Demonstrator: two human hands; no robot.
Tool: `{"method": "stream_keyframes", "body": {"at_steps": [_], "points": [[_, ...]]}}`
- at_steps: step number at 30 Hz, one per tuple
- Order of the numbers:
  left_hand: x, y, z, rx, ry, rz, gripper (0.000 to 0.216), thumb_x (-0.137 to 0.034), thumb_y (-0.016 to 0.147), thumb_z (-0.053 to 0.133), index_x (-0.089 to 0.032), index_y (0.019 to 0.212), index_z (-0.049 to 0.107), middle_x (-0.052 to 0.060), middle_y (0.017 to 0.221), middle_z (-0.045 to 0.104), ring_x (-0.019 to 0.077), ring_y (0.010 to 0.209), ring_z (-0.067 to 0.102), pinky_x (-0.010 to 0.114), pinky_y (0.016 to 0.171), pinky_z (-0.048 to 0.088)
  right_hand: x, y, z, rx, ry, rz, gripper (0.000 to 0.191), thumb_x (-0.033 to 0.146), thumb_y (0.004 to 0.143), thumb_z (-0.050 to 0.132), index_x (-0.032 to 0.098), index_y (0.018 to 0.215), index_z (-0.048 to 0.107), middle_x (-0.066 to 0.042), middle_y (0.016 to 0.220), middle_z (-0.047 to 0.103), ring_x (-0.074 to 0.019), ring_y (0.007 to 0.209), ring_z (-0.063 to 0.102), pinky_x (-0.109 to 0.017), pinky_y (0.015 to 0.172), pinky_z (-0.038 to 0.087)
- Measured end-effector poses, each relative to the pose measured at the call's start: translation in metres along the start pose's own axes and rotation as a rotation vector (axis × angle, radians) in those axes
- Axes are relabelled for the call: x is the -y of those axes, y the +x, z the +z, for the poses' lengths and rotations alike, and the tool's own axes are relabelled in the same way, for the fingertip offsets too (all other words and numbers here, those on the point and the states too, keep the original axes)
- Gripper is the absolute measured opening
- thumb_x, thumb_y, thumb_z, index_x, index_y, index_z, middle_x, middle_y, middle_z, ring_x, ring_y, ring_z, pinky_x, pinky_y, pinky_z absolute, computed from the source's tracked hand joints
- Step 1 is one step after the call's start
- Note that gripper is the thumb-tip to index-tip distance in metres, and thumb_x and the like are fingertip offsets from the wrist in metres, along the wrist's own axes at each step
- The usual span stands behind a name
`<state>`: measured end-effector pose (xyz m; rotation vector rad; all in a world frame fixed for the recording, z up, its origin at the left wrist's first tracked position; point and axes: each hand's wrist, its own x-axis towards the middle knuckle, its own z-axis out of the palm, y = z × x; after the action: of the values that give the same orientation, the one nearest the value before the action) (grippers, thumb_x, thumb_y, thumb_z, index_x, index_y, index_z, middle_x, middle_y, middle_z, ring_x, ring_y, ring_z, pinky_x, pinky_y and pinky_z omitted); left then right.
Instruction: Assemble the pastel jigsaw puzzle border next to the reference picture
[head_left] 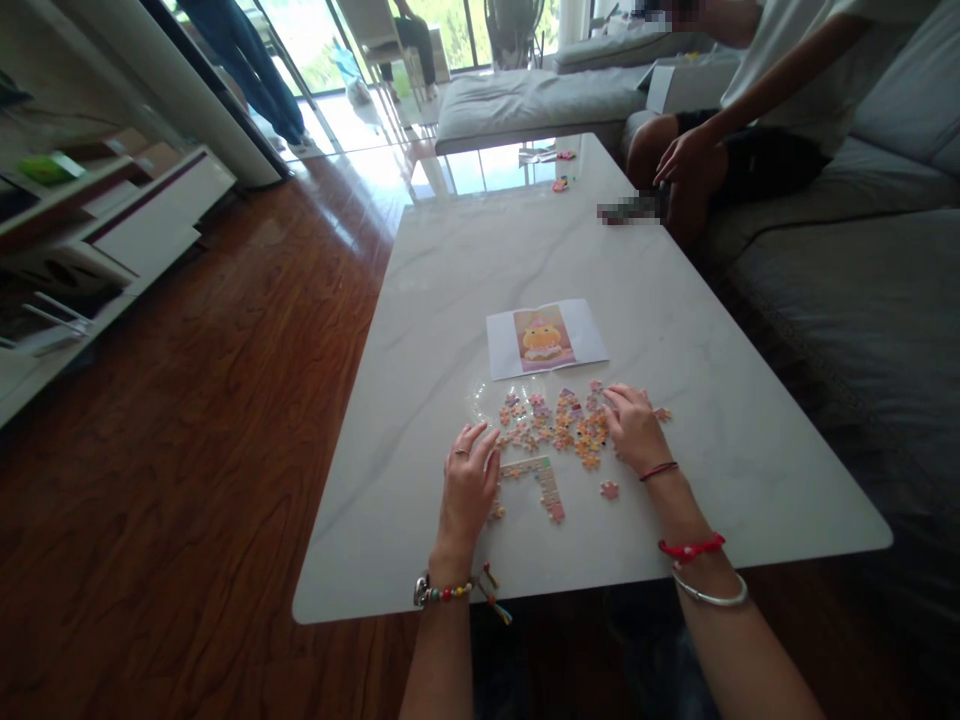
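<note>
Loose jigsaw puzzle pieces (566, 415) in orange, pink and purple lie in a spread on the white table. Nearer to me, joined puzzle pieces (551, 487) form a corner-shaped strip of the border. My left hand (469, 480) rests at the left end of this strip, fingers loosely bent and apart, covering part of it. At the right side of the loose pieces is my right hand (634, 430), its fingers slightly curled and touching or just over them. No piece shows clearly in either hand. A single pink puzzle piece (610, 490) lies apart, below my right hand.
A paper sheet with a printed picture (544, 338) of an orange figure lies beyond the pieces. Small colourful items (561, 184) are at the table's (450, 270) far end. Another person (780, 100) sits on the grey sofa (862, 260) at right; others are near the windows.
</note>
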<state>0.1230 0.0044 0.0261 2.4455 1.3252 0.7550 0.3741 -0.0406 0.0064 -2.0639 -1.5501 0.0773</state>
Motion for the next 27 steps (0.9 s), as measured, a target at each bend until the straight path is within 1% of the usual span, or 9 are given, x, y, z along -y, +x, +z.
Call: {"method": "stream_keyframes", "body": {"at_steps": [6,10,13,16,18,22,27], "points": [[0.006,-0.004,-0.003,0.0,0.0,-0.001,0.028,-0.022,0.083,0.042,-0.019,0.108,0.053,0.01,0.116,0.051,0.0233,0.115,0.042,0.045,0.096,0.037,0.017,0.003,0.008,-0.048,-0.031,0.09,0.026,0.029,0.077,0.047,0.013,0.089,0.063,-0.012,0.091,0.057,-0.0223,0.09,0.05,-0.041,0.092,0.031],[0.014,-0.007,-0.006,-0.013,-0.002,-0.009,0.028,-0.023,0.083,0.041,-0.021,0.109,0.052,0.009,0.116,0.051,0.0231,0.115,0.043,0.045,0.095,0.038,0.016,0.004,0.01,-0.109,-0.043,0.136,0.025,0.029,0.074,0.049,0.014,0.089,0.063,-0.011,0.087,0.055,-0.0223,0.085,0.049,-0.041,0.089,0.033],[0.019,-0.007,-0.008,-0.031,-0.011,-0.015,0.029,-0.023,0.083,0.041,-0.021,0.11,0.052,0.009,0.115,0.051,0.0231,0.115,0.042,0.045,0.095,0.037,0.005,0.005,0.006,-0.174,-0.045,0.177,0.025,0.026,0.074,0.047,0.014,0.09,0.063,-0.011,0.086,0.055,-0.022,0.084,0.049,-0.039,0.084,0.036],[0.022,-0.007,-0.009,-0.043,-0.018,-0.02,0.028,-0.023,0.083,0.041,-0.021,0.109,0.052,0.009,0.115,0.051,0.0232,0.115,0.043,0.045,0.096,0.037,-0.015,0.004,-0.002,-0.248,-0.064,0.216,0.025,0.023,0.074,0.045,0.015,0.089,0.063,-0.011,0.086,0.055,-0.0221,0.085,0.049,-0.036,0.079,0.039],[0.022,-0.007,-0.01,-0.046,-0.018,-0.023,0.028,-0.023,0.083,0.041,-0.021,0.109,0.053,0.009,0.115,0.051,0.0233,0.115,0.043,0.044,0.096,0.037,-0.029,0.003,-0.008,-0.267,-0.079,0.227,0.025,0.024,0.074,0.045,0.014,0.089,0.064,-0.011,0.087,0.055,-0.0223,0.085,0.049,-0.036,0.078,0.04],[0.023,-0.008,-0.01,-0.051,-0.014,-0.025,0.028,-0.023,0.083,0.041,-0.02,0.109,0.053,0.009,0.115,0.051,0.0237,0.115,0.042,0.044,0.096,0.037,-0.047,0.0,-0.014,-0.235,-0.074,0.222,0.025,0.026,0.074,0.047,0.013,0.089,0.064,-0.011,0.087,0.055,-0.0217,0.084,0.05,-0.035,0.078,0.041],[0.02,-0.006,-0.006,-0.058,-0.017,-0.014,0.028,-0.023,0.083,0.041,-0.019,0.108,0.053,0.009,0.115,0.051,0.0238,0.114,0.043,0.044,0.096,0.037,-0.047,0.001,-0.014,-0.18,-0.025,0.156,0.025,0.028,0.076,0.047,0.015,0.09,0.064,-0.01,0.089,0.056,-0.0211,0.085,0.05,-0.035,0.08,0.042]]}}
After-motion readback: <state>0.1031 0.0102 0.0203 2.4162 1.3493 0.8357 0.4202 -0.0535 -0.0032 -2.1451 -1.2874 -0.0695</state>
